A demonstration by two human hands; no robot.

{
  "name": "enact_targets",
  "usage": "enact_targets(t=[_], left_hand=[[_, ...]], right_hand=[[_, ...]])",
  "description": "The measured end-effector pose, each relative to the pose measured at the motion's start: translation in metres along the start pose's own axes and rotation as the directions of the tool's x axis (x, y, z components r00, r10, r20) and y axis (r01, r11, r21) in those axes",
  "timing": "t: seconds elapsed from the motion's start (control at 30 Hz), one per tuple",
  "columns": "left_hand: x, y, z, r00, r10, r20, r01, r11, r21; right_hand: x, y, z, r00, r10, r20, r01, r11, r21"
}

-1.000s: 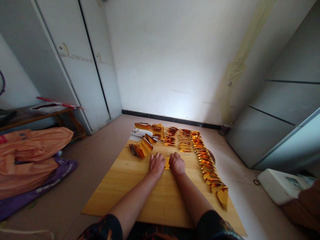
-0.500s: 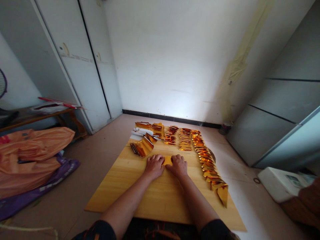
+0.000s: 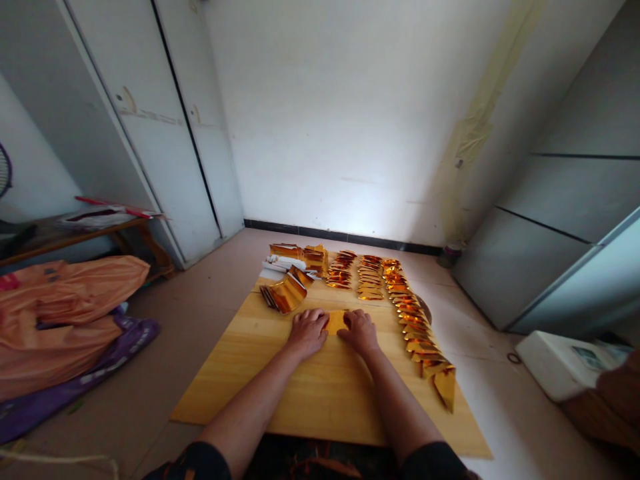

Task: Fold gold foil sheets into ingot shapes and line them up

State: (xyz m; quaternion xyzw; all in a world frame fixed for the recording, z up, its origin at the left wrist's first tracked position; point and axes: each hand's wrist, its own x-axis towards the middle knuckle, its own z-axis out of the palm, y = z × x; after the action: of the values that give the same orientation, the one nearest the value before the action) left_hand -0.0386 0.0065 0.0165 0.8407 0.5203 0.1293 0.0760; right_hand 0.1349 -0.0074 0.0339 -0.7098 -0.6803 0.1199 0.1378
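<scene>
A small piece of gold foil paper (image 3: pixel 336 323) lies on the wooden board in front of me, with a hand at each end. My left hand (image 3: pixel 309 333) has its fingers curled over the paper's left end. At the other end, my right hand (image 3: pixel 361 331) grips the paper with bent fingers and the thumb pointing inward. The middle of the paper shows between them. Left of the hands sits a curved stack of gold foil sheets (image 3: pixel 287 293). A long overlapping row of folded gold foil pieces (image 3: pixel 413 320) runs down the board's right side.
Two shorter rows of folded foil, a left one (image 3: pixel 341 270) and a right one (image 3: pixel 371 277), lie at the back of the wooden board (image 3: pixel 320 407). White paper (image 3: pixel 284 263) is beside them. Orange bags (image 3: pixel 70 293) rest on the left floor; a white box (image 3: pixel 560 367) stands right.
My right hand has shifted slightly to the right, so a little more of the gold foil paper shows between the hands. The left hand stays nearly in place.
</scene>
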Motion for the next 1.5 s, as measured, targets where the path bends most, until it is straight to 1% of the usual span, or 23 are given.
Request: enact_targets(t=[0.17,0.37,0.47,0.67,0.8,0.9,0.97,1.07,1.17,1.33,1.4,1.5], left_hand=[[0.001,-0.007,0.001,0.999,0.021,0.050,-0.022,0.999,0.023],[0.003,-0.014,0.000,0.997,0.038,0.063,-0.040,0.999,0.033],[0.003,-0.015,-0.002,0.997,0.037,0.067,-0.039,0.999,0.029],[0.005,-0.016,-0.006,0.996,0.050,0.078,-0.052,0.998,0.022],[0.006,-0.014,-0.010,0.996,0.035,0.081,-0.037,0.999,0.020],[0.005,-0.012,-0.011,0.997,0.032,0.068,-0.033,0.999,0.004],[0.004,-0.011,-0.010,0.998,0.038,0.051,-0.038,0.999,-0.011],[0.004,-0.012,-0.006,0.999,0.036,0.020,-0.035,0.999,-0.023],[0.006,-0.016,-0.001,0.999,0.040,-0.002,-0.040,0.999,-0.029],[0.007,-0.019,0.003,0.997,0.057,-0.053,-0.060,0.997,-0.056],[0.007,-0.018,0.002,0.996,0.053,-0.072,-0.058,0.996,-0.073],[0.006,-0.014,-0.001,0.996,0.043,-0.082,-0.050,0.995,-0.087]], right_hand=[[0.007,0.015,0.003,0.999,-0.047,-0.012,0.048,0.997,0.063],[0.013,0.024,0.004,0.995,-0.096,-0.003,0.096,0.994,0.044],[0.015,0.026,0.003,0.995,-0.099,0.006,0.098,0.995,0.030],[0.017,0.027,0.001,0.997,-0.081,0.001,0.080,0.994,0.076],[0.016,0.031,0.006,0.996,-0.076,-0.039,0.080,0.990,0.116],[0.015,0.036,0.012,0.988,-0.085,-0.128,0.111,0.972,0.207],[0.012,0.041,0.017,0.976,-0.110,-0.187,0.160,0.947,0.278],[0.007,0.046,0.022,0.957,-0.200,-0.210,0.261,0.909,0.325],[0.003,0.046,0.022,0.945,-0.251,-0.208,0.305,0.905,0.295],[-0.002,0.037,0.017,0.923,-0.349,-0.163,0.370,0.921,0.121],[-0.004,0.035,0.015,0.917,-0.364,-0.162,0.379,0.922,0.077],[-0.005,0.032,0.013,0.910,-0.363,-0.200,0.375,0.927,0.026]])
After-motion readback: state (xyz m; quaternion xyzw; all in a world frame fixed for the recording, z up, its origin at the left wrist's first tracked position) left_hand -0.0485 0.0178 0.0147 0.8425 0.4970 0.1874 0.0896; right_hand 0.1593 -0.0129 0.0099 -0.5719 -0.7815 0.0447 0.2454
